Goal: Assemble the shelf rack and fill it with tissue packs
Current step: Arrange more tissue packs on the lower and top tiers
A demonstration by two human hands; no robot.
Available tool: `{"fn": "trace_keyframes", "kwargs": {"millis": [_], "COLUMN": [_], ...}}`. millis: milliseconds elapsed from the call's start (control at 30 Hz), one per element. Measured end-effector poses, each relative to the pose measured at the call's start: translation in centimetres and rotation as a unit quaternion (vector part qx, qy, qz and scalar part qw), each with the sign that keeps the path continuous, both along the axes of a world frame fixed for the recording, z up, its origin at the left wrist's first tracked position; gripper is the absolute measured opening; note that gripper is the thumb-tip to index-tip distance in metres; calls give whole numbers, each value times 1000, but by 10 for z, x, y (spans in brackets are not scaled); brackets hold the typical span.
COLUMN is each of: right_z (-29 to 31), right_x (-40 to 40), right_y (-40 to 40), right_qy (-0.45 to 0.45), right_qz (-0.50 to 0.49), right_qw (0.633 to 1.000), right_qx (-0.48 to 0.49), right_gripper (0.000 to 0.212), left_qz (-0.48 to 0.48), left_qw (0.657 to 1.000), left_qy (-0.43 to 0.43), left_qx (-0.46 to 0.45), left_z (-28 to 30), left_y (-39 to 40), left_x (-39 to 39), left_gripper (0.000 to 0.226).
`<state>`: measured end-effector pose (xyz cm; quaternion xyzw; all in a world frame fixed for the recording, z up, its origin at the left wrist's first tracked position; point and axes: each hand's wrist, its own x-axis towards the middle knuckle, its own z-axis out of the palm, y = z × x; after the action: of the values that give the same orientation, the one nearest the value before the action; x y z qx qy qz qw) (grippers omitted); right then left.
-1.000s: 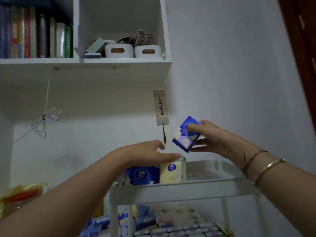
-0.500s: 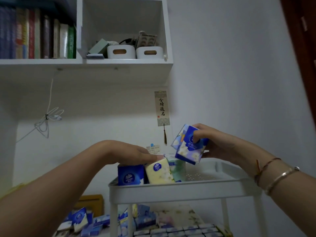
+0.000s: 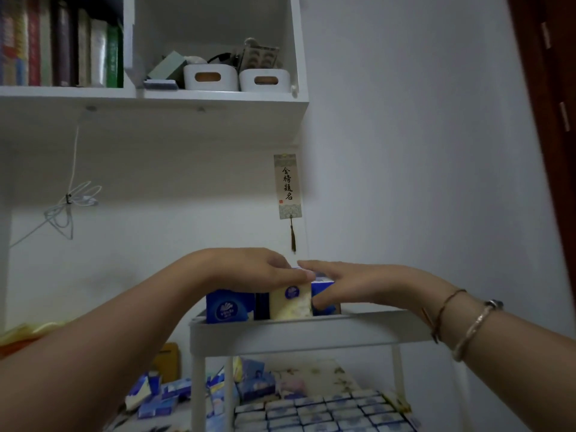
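Fingers (image 3: 324, 302) of right hand (image 3: 349, 285) wrap blue tissue pack (image 3: 324, 283).

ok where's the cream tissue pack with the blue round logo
Head view, centre: the cream tissue pack stands in the white rack's top tray, under the left hand, between blue packs.

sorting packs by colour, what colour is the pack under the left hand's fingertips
Cream-yellow pack with a round blue logo, clearest in the head view.
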<state>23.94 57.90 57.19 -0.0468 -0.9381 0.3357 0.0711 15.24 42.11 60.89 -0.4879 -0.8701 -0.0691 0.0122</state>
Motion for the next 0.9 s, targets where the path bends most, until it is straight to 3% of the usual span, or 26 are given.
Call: {"fn": "trace_keyframes", "kwargs": {"millis": [67,133,233,300,433,567,800,900], "right_z": [1,-1,-3,-5,-3,-3,-10,-9], "right_x": [0,1,7,11,12,8,14,25], "right_y": [-1,1,-5,-10,-22,-25,-26,-45], "right_qy": [-11,-2,29,35,33,21,61,188], "right_qz": [-29,-78,-109,-124,-125,-126,-173,-179], "right_qw": [999,996,986,989,988,989,982,963], "right_qx": [7,-46,-123,-66,87,77,49,71], "right_gripper": [64,82,64,46,45,37,65,60], "left_qz": [-23,-38,-38,-34,-22,-23,-70,-67], "left_qw": [999,997,998,998,995,993,994,988], "left_qy": [41,59,44,51,79,95,71,42], "left_qx": [-9,-14,-7,-16,-51,-69,35,133], "left_z": [-3,-7,-10,-9,-9,-10,-11,-14], "left_y": [-3,-6,-10,-12,-11,-12,-32,-51], "left_x": [0,-2,-3,-3,-1,2,0,-8], "left_gripper": [62,59,51,50,51,55,46,41]}}
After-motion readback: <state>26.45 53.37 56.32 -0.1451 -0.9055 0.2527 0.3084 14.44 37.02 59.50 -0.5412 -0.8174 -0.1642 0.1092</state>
